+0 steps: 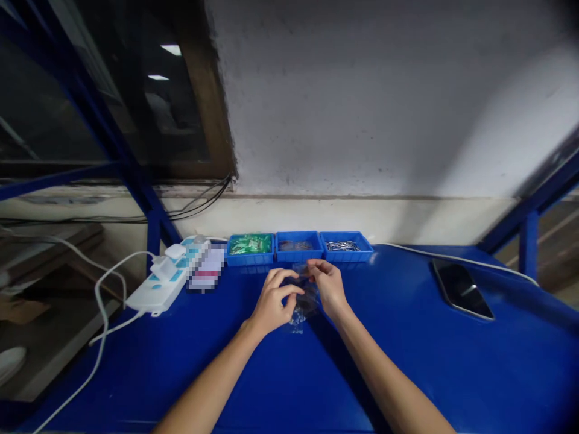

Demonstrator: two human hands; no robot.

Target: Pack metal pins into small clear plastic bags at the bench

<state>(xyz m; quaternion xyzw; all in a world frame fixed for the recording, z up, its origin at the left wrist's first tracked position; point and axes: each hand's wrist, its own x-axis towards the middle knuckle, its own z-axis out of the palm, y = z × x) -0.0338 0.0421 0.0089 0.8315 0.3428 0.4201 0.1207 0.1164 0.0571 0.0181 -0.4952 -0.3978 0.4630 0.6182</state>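
A clear plastic bag or film (297, 319) lies on the blue table between my hands, in front of the middle blue bin. My right hand (329, 286) pinches its upper part between thumb and fingertips. My left hand (274, 301) is on the bag's left side, its thumb and fingers curved and apart at the bag's edge. Some dark, see-through material shows inside or under the film, too faint to make out.
Behind stand three blue bins: one with green packets (250, 244), one with clear packets (296, 246), one with metal pins or screws (344, 246). A power strip (163, 283) and a pixelated card (207, 271) are left; a phone (461, 288) lies right. Cables run along the edges.
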